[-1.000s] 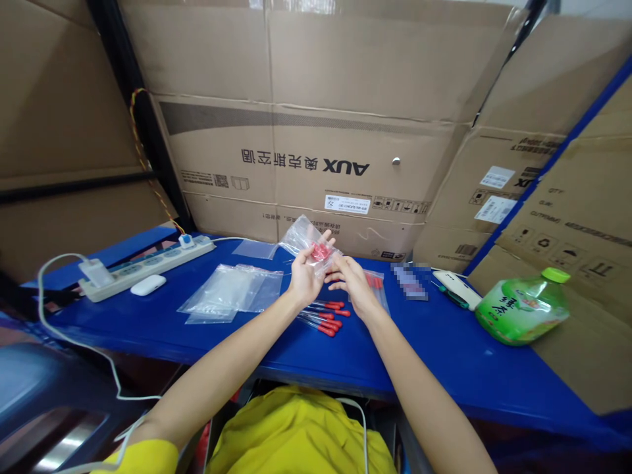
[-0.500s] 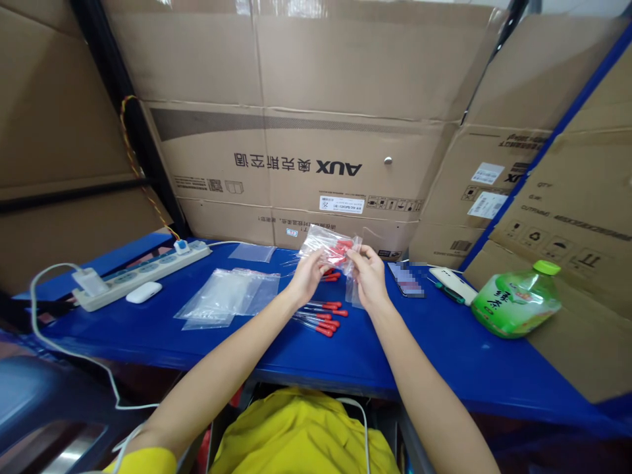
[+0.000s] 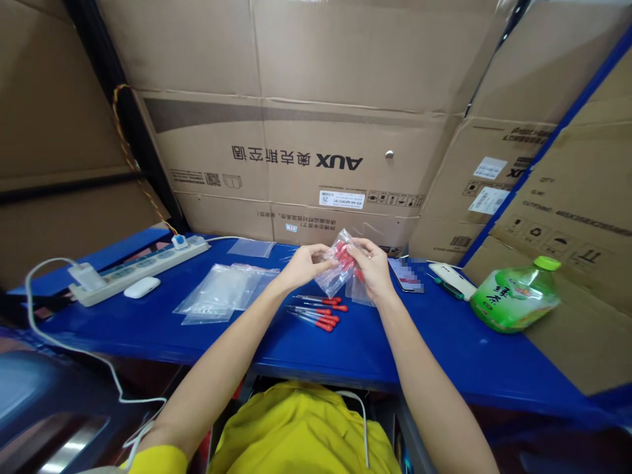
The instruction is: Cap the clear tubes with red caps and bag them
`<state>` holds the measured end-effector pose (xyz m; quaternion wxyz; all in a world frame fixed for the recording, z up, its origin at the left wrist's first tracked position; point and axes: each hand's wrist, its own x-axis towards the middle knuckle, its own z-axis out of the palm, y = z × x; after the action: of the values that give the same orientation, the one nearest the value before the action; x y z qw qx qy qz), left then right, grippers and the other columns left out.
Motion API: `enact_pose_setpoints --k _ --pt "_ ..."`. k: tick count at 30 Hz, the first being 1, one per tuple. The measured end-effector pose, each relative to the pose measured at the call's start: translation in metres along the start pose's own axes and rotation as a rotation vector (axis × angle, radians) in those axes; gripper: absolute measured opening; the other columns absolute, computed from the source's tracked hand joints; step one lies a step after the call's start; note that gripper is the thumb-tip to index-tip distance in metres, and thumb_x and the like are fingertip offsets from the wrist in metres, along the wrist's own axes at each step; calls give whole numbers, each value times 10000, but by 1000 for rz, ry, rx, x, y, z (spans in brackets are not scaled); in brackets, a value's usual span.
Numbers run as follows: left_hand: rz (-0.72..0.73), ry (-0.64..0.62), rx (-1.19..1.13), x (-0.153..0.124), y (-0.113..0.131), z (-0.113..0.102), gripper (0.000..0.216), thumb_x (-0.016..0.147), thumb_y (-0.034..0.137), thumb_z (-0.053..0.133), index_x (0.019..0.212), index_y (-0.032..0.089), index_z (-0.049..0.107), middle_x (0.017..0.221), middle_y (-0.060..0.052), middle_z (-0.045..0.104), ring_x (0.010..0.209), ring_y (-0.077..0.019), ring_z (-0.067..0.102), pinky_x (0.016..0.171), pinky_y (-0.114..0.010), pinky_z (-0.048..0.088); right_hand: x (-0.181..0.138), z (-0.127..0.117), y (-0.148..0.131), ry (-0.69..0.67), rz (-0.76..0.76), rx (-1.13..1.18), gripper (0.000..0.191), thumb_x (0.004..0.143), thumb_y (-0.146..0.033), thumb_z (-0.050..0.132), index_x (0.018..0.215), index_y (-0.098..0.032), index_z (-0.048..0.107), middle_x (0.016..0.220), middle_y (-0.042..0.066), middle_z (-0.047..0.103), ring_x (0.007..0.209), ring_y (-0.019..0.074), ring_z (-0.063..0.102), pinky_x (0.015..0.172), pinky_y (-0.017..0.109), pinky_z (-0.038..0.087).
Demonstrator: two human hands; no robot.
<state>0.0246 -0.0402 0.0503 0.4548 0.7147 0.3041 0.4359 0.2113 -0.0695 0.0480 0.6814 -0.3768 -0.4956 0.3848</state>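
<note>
Between my two hands is a clear plastic bag point(image 3: 332, 282) with several red-bulbed droppers in it, held above the table. My left hand point(image 3: 310, 264) pinches the bag's left side. My right hand point(image 3: 371, 266) grips its right side, with the thumb over the red bulbs. Below the bag, several loose droppers point(image 3: 320, 316) lie on the blue table, red bulbs pointing right. Another clear bag point(image 3: 359, 293) lies partly beneath my right hand. To the left sits a stack of flat clear bags point(image 3: 222, 289).
A power strip point(image 3: 143, 268) with a plugged-in charger and a small white case point(image 3: 142, 288) lie at left. On the right are a phone point(image 3: 405, 275), a white-and-green tool point(image 3: 453, 282) and a green bottle point(image 3: 516, 296). Cardboard panels point(image 3: 296, 145) wall the blue table point(image 3: 419, 355).
The bag has turned from lying sideways to a slanted, more upright position, its lower end now toward me. My left hand has shifted slightly left along with it.
</note>
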Motion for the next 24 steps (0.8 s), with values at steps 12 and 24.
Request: enact_pose_setpoints --k 12,24 --pt "53 79 113 2 -13 5 359 766 400 831 988 127 756 904 -73 752 751 -157 639 702 -269 487 0 -10 -3 -109 164 -100 548 566 -357 907 1037 -200 675 823 26 763 724 195 705 708 320 549" --pt "98 34 -24 -1 5 5 411 877 485 737 1120 155 705 1141 -103 754 1038 -225 694 946 -337 515 -3 -7 -7 -189 113 -130 525 593 -359 897 987 -228 576 758 -16 726 660 162 660 668 303 527"
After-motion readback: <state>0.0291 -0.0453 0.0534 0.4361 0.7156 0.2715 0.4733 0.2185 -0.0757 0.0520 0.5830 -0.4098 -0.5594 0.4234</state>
